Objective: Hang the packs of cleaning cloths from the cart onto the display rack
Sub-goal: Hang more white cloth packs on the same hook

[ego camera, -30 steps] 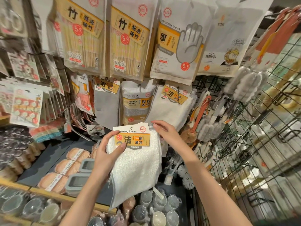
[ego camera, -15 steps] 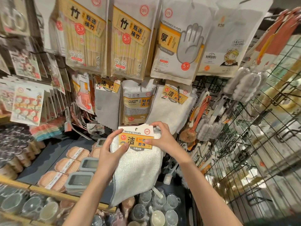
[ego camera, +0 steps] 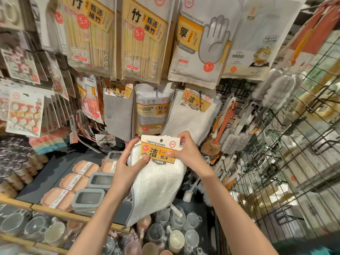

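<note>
- Pack of white cleaning cloths (ego camera: 156,181) hangs lengthwise, card header up.
- Left hand (ego camera: 127,166) grips its left edge.
- Right hand (ego camera: 187,153) pinches the header.

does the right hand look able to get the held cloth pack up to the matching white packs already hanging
Probably yes. The right hand pinches the held pack by its card just below the hanging white packs, with nothing between them; the hook itself is hidden.

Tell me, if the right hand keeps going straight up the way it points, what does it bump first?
Probably the white cleaning-towel pack hanging on the rack, right above the right hand. Depth is unclear, so it might pass in front.
</note>
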Available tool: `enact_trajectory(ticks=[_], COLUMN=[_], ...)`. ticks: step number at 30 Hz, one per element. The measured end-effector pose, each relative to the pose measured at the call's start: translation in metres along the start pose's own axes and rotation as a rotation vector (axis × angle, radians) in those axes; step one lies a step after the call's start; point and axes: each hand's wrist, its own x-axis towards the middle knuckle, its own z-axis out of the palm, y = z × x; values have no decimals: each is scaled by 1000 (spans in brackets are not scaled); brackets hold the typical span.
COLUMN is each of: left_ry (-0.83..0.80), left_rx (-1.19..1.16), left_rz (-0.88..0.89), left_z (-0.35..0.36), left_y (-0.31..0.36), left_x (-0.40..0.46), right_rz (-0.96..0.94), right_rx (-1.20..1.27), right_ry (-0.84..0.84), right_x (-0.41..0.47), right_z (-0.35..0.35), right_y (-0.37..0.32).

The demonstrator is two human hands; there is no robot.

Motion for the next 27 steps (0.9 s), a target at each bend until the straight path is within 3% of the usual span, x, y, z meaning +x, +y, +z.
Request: enact_trajectory(ticks=[8, 16, 27], left_ry=[-37, -44, 79], left_rx=[52, -13, -123], left_rz=[39, -51, -78], left_z=[1, -2, 5], left_y=[-4, -4, -2], left_x=[1, 0, 3], right_rz=[3, -5, 56], right_rx=[3, 34, 188], right_ry=[22, 16, -35], right_x=[4, 9, -7], right_z=[-11, -26, -29], right_y=[7, 8, 2])
